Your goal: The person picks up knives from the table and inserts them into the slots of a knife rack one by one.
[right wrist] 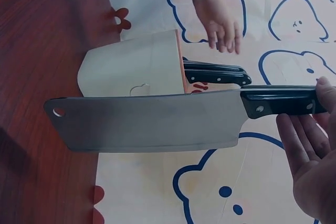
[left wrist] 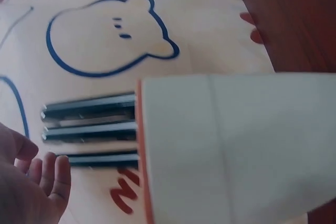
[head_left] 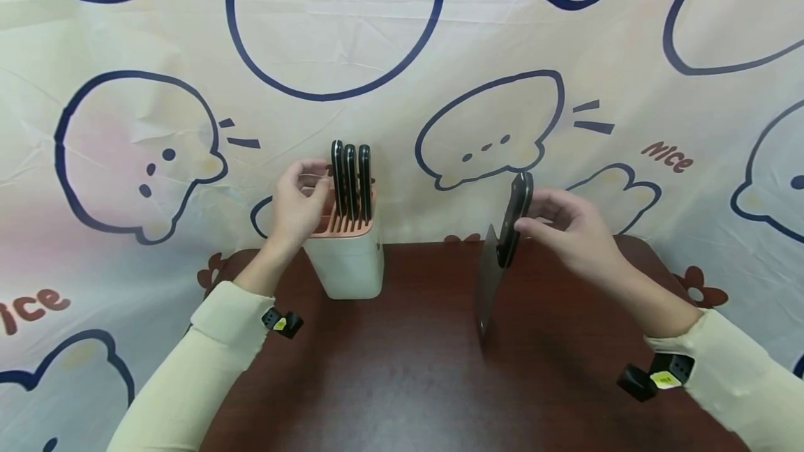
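My right hand (head_left: 568, 229) pinches the black riveted handle of a cleaver (right wrist: 152, 124) between thumb and fingers. The broad steel blade, with a hole near its end corner, points downward over the table in the head view. To the left stands a white knife block (head_left: 349, 269) with a pinkish-orange slotted top. Several black-handled knives (head_left: 352, 183) sit upright in its slots, their blades hidden inside. Beside those handles is my left hand (head_left: 298, 204), fingers relaxed and holding nothing; the right wrist view shows it apart from the handles.
A dark reddish-brown table (head_left: 402, 382) lies beneath, its back edge against a pale cloth (head_left: 389, 124) printed with blue cartoon outlines. The block stands near that back edge. Small black devices (head_left: 656, 377) are strapped at both sleeve cuffs.
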A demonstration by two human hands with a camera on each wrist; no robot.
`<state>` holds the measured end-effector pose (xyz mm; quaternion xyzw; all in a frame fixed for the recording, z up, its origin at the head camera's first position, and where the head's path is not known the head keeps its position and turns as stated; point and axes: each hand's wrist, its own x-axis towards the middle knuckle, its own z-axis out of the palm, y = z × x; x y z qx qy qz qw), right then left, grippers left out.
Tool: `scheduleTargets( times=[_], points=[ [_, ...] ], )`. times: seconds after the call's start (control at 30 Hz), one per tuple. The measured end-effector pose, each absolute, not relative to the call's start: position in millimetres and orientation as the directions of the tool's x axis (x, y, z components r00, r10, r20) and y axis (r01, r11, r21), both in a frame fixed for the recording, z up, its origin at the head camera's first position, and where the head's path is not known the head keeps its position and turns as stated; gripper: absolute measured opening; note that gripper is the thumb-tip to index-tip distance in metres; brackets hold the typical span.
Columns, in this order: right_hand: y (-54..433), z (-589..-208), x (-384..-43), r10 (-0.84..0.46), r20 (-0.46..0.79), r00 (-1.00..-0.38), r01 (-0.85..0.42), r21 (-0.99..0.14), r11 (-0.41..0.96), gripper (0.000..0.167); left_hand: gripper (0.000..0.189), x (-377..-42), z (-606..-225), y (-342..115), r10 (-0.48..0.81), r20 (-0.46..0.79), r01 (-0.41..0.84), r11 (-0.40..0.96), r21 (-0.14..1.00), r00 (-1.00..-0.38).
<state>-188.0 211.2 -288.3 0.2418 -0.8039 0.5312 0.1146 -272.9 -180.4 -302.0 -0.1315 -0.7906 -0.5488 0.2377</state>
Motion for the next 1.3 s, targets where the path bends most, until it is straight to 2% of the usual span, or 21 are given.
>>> scheduleTargets(
  times=[0.2, 0.4, 0.77, 0.93, 1.3],
  points=[
    [208, -287, -189, -0.274, 0.44, -0.855, -0.51, -0.809, 0.292, 0.027, 0.025, -255, -294, -163, 0.044, 0.544, 0.529, 0.309, 0.79, -0.838],
    [203, -287, -191, -0.273, 0.437, -0.857, -0.506, -0.811, 0.293, 0.029, 0.026, -241, -290, -145, 0.167, 0.508, 0.534, 0.225, 0.815, -0.845],
    [192, -285, -194, -0.274, 0.453, -0.849, -0.52, -0.808, 0.276, 0.029, 0.032, -223, -300, -109, 0.382, 0.428, 0.524, 0.193, 0.83, -0.819],
    [184, -286, -197, -0.282, 0.477, -0.832, -0.536, -0.822, 0.193, 0.029, 0.032, -217, -303, -90, 0.426, 0.427, 0.52, 0.127, 0.844, -0.797],
    [172, -288, -200, -0.304, 0.481, -0.822, -0.543, -0.823, 0.167, 0.03, 0.034, -208, -309, -61, 0.49, 0.433, 0.503, 0.013, 0.864, -0.757]
  ],
)
